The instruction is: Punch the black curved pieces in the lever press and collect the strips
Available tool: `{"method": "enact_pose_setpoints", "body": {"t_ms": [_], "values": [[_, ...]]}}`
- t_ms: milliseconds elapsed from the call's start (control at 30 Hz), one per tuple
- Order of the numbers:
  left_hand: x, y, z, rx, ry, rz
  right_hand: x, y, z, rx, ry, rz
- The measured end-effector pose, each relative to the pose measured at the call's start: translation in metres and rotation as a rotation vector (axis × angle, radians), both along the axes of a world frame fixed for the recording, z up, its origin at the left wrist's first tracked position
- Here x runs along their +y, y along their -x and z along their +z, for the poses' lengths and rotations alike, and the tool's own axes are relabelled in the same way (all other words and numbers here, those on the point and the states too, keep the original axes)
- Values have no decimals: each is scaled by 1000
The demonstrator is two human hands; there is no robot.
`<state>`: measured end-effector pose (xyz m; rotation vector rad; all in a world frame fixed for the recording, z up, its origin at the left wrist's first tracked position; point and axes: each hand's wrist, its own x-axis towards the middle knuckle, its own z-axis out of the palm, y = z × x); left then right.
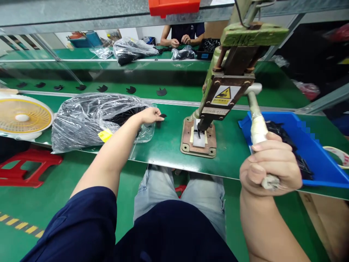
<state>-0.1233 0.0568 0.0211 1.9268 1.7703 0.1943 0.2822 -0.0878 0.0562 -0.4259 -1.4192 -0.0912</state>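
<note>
Below the press (237,80), nearest the camera: jeans (155,189) of the seated person, knees under the green bench (169,147). Right of the press, right hand (272,165) closed in a full fist round the wrapped lever handle (257,125), whose upper end meets the press's side. Past that hand, also right of the press, blue bin (321,153) with dark pieces (279,130) in it; tape roll (338,156) at its outer edge. Left of the press, left hand (149,115) pinches a small black piece (163,116) between thumb and fingers; piece points toward the press, shape too blurred to tell. Hands well apart. Beside that hand, further left of the press, clear bag (79,118) of dark contents, yellow label (105,135) on it; then a fan (24,115). Beyond, left of the press, seven flat black parts (161,91) spaced in a row. Farthest, behind the press and slightly left, co-worker (185,34), both hands over the far bench, beside a black box (208,54).
</note>
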Motion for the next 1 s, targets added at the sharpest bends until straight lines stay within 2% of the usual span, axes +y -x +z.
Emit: {"method": "enact_pose_setpoints", "body": {"t_ms": [100,200,333,400,500,633,733,800,867,933,1000], "values": [[0,-38,-10,214,-185,-145,-2,-2,1,-27,1,-4],[3,-54,-11,296,-238,-206,-5,-4,2,-60,23,-6],[3,-49,-7,330,-342,-103,-7,-3,3,-68,49,6],[-3,-46,-11,380,-306,-87,-7,-2,3,-52,36,6],[-14,-45,-23,432,-163,-119,-8,-2,3,-55,27,6],[-21,-44,-34,384,-249,-22,-10,-4,3,-87,54,-9],[-22,-41,-34,397,-184,-51,-11,-5,3,-91,59,-11],[-20,-37,-32,368,-176,-67,-11,-5,3,-97,59,-5],[-17,-35,-28,268,-234,-22,-10,-4,3,-93,59,-4],[-17,-36,-24,83,-217,47,-9,-4,3,-82,57,-5],[-21,-46,-21,-153,-112,103,-9,-3,2,-75,57,-9]]}}
